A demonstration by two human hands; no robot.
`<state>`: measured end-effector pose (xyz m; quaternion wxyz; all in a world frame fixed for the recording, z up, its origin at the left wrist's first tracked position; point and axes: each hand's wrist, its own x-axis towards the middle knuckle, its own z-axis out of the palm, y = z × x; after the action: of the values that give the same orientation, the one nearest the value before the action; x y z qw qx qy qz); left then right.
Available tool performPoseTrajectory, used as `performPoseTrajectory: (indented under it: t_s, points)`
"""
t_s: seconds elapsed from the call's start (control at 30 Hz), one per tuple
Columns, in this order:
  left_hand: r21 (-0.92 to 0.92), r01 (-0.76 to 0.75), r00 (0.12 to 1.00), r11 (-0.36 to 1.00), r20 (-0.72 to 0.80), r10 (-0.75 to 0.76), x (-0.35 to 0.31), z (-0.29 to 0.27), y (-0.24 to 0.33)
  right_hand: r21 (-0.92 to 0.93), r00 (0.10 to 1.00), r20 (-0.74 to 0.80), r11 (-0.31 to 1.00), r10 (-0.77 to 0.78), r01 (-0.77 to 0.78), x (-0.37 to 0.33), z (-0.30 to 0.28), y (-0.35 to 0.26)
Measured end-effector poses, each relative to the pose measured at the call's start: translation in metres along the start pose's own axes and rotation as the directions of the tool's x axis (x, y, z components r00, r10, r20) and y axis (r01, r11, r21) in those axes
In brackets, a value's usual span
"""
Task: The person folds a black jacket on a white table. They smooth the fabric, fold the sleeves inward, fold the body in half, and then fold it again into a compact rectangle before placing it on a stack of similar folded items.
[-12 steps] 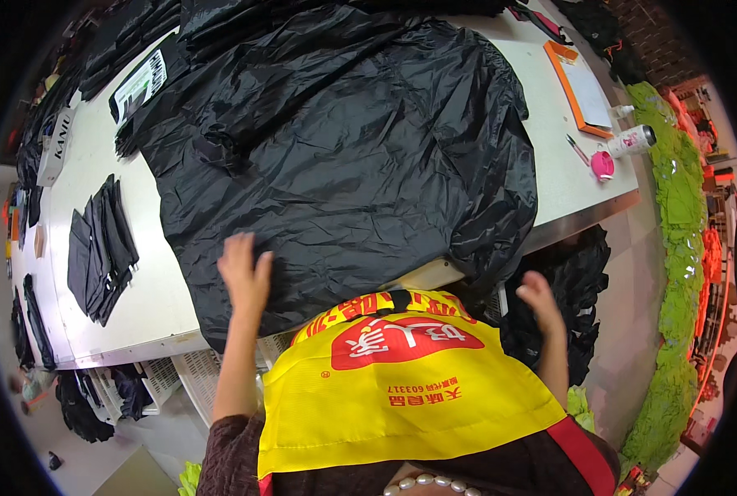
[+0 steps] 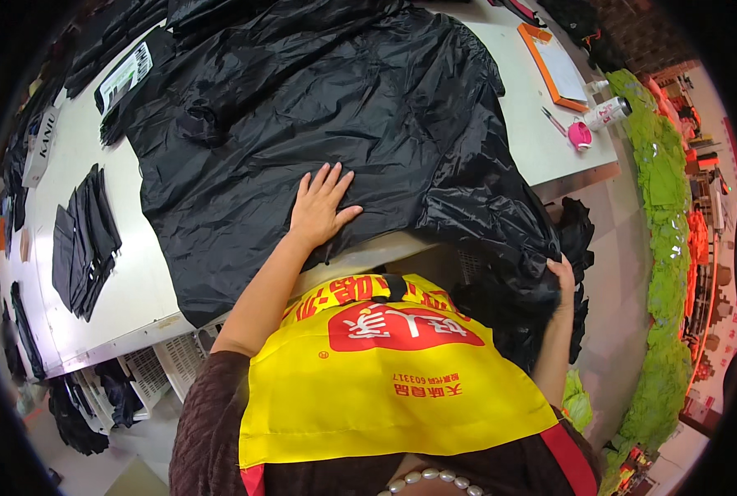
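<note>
A large black garment (image 2: 368, 107) of thin, shiny, creased cloth is spread over the white table (image 2: 538, 153). My left hand (image 2: 323, 207) lies flat on it near the front edge, fingers spread. At the right, my right hand (image 2: 562, 277) is closed on the garment's edge, which is drawn out past the table's front corner. A dark bunched patch (image 2: 203, 124) of cloth shows on the garment's left part. Its kind is not plain from here.
Folded black pieces (image 2: 87, 240) lie at the left, near a white box (image 2: 41, 149). An orange-edged clipboard (image 2: 554, 66), a pink round item (image 2: 580, 135) and a white bottle (image 2: 608, 113) stand at the right. Green cloth (image 2: 653, 248) is heaped beyond; white crates (image 2: 178, 360) sit below.
My left hand has moved right and now presses flat on the garment. My right hand has taken hold of the garment's edge, and the cloth there now stretches toward the right.
</note>
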<state>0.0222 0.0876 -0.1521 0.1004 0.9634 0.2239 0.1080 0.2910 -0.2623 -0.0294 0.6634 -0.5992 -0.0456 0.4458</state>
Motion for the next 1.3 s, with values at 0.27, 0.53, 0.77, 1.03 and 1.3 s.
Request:
performPoseTrajectory:
  t_s: [0.27, 0.53, 0.77, 1.03, 1.3]
  points:
    - [-0.080, 0.063, 0.994, 0.995, 0.096, -0.055, 0.000, -0.006, -0.001, 0.057, 0.988, 0.028, 0.986, 0.154, -0.156, -0.009, -0.048, 0.042]
    - [-0.242, -0.457, 0.862, 0.856, 0.116, 0.493, 0.021, 0.027, 0.082, 0.058, 0.979, 0.080, 0.979, 0.189, -0.194, -0.013, 0.014, -0.007]
    - [-0.270, -0.418, 0.880, 0.867, 0.116, 0.461, 0.017, 0.029, 0.074, 0.342, 0.896, 0.386, 0.867, 0.221, -0.362, -0.009, 0.147, -0.050]
    - [-0.251, -0.352, 0.930, 0.902, 0.018, 0.367, 0.000, 0.013, 0.069, -0.318, 0.950, 0.241, 0.941, 0.199, -0.117, 0.012, 0.022, -0.038]
    - [-0.526, -0.323, 0.943, 0.787, -0.249, 0.221, 0.014, 0.013, 0.063, -0.930, 0.988, -0.106, 0.362, -0.117, -0.057, 0.073, -0.069, 0.041]
